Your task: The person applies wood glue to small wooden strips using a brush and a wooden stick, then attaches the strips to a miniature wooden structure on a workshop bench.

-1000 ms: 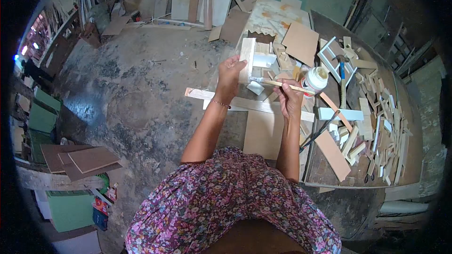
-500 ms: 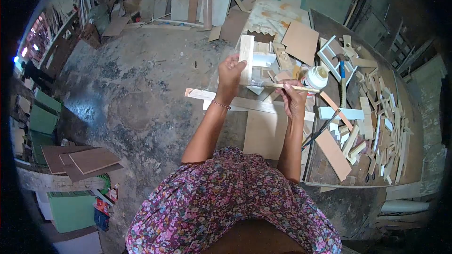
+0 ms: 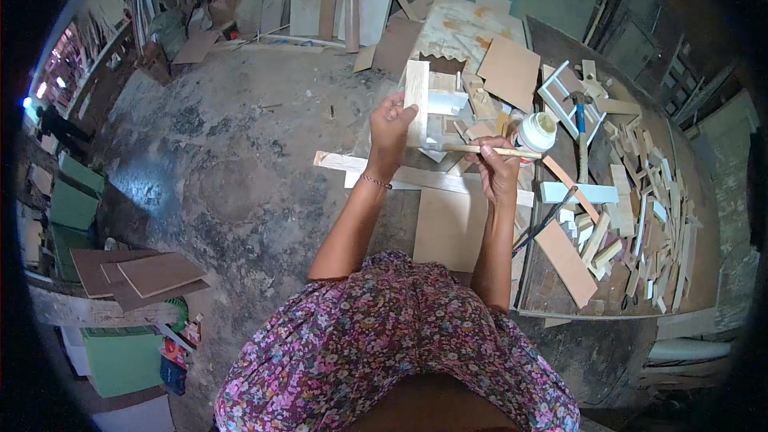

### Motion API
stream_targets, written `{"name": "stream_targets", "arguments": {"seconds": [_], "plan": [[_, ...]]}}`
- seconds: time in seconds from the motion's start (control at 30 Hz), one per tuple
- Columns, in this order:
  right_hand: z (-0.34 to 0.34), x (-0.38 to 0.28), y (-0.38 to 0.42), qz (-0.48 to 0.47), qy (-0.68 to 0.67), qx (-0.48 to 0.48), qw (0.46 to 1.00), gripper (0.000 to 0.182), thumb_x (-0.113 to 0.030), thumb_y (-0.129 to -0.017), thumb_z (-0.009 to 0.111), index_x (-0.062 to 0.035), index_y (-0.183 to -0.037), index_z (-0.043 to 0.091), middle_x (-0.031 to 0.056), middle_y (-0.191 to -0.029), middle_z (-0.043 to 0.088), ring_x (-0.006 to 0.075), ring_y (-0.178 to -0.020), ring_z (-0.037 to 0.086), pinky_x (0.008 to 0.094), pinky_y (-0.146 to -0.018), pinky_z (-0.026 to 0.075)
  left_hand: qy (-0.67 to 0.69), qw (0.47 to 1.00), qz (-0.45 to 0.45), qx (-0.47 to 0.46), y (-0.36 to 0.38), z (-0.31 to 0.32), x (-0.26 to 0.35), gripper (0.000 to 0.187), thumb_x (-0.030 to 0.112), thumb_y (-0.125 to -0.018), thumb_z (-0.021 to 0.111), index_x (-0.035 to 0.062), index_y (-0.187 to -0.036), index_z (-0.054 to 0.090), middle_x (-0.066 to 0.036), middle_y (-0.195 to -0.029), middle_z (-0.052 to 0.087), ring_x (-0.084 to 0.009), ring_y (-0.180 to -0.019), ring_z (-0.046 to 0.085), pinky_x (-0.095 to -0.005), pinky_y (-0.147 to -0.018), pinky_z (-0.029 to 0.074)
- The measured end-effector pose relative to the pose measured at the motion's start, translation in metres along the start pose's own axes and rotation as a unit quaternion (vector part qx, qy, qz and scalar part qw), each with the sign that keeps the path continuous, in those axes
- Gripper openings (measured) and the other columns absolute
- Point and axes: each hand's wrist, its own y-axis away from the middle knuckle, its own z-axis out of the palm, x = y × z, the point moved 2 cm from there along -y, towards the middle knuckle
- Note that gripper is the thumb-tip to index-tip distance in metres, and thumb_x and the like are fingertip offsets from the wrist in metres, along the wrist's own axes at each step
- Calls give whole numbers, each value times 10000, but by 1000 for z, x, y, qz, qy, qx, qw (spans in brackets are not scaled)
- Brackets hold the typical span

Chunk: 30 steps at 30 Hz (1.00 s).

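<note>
My left hand [image 3: 390, 132] is closed around a short pale wooden piece [image 3: 417, 96], which stands upright in the view. In my right hand [image 3: 498, 166] is a thin brush [image 3: 472, 149], pinched by its handle and lying nearly level. Its pale tip touches or nearly touches the lower end of the wooden piece. Just beyond my right hand stands an open white jar [image 3: 537, 133]. Below both hands a long pale board [image 3: 432, 178] runs crosswise, with a flat brown panel [image 3: 450, 228] under it.
A worktable [image 3: 552, 304] on the right bears a hammer [image 3: 582, 124], a white frame [image 3: 560, 100] and many wood offcuts [image 3: 652, 208]. Brown sheets [image 3: 152, 272] lie at the lower left. Tall boards [image 3: 368, 8] lean at the back. A person [image 3: 60, 128] is at the far left.
The brush and my right hand have shifted very slightly to the left. My left hand still holds the wooden piece in almost the same place.
</note>
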Motion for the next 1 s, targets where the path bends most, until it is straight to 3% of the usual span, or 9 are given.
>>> {"name": "stream_targets", "arguments": {"seconds": [0.1, 0.6, 1.0], "plan": [[0, 3, -1, 1, 1, 57, 998, 95, -11, -728, 555, 59, -776, 511, 178, -777, 566, 217, -654, 577, 324, -610, 512, 30, 1000, 4, -3, 5, 7, 6, 409, 38, -740, 534, -107, -1087, 373, -30, -747, 536, -68, -665, 504, -181, -594, 403], [-2, -1, 2, 28, 62, 2, 998, 99, -24, -719, 560, 46, -768, 510, 169, -749, 570, 196, -598, 572, 277, -570, 499, 23, 1000, 2, -11, 10, 8, 11, 450, 48, -749, 524, -121, -1124, 339, -32, -766, 530, -66, -693, 498, -182, -620, 397], [-1, -5, 2, -8, 26, 65, 997, 115, -24, -725, 562, 52, -790, 506, 159, -786, 564, 209, -612, 581, 226, -525, 477, 49, 996, -16, -72, 9, 7, 9, 377, 53, -747, 526, -63, -1079, 392, -60, -829, 553, -89, -761, 514, -208, -668, 408]]}}
